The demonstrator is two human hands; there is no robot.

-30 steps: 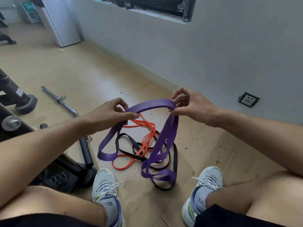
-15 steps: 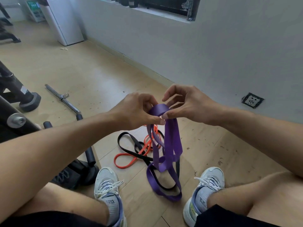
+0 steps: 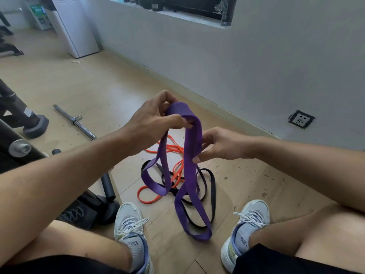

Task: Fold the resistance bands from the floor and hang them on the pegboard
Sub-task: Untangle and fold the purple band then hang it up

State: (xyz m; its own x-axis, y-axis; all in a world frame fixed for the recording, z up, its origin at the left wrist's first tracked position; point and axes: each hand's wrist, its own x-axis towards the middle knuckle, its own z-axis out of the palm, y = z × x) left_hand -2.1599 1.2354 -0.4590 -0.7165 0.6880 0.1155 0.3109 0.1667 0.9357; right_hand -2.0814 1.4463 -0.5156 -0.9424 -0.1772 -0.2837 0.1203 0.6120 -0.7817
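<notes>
While gripped: the purple band (image 3: 192, 151) hangs doubled over from the left hand (image 3: 156, 117), its lower loops reaching the floor.
Left hand: fingers and thumb pinch the band's folded top.
Right hand (image 3: 219, 144): lower on the band, fingers curled round its hanging strands.
Orange band (image 3: 175, 173): on the floor behind the purple band.
Black band (image 3: 212, 186): tangled with the orange band, beneath the purple loops.

A wide purple band (image 3: 192, 147) hangs doubled from the left grip (image 3: 156, 117), its loops trailing below onto the orange band (image 3: 175, 171) and black band (image 3: 209, 186) on the floor.
</notes>
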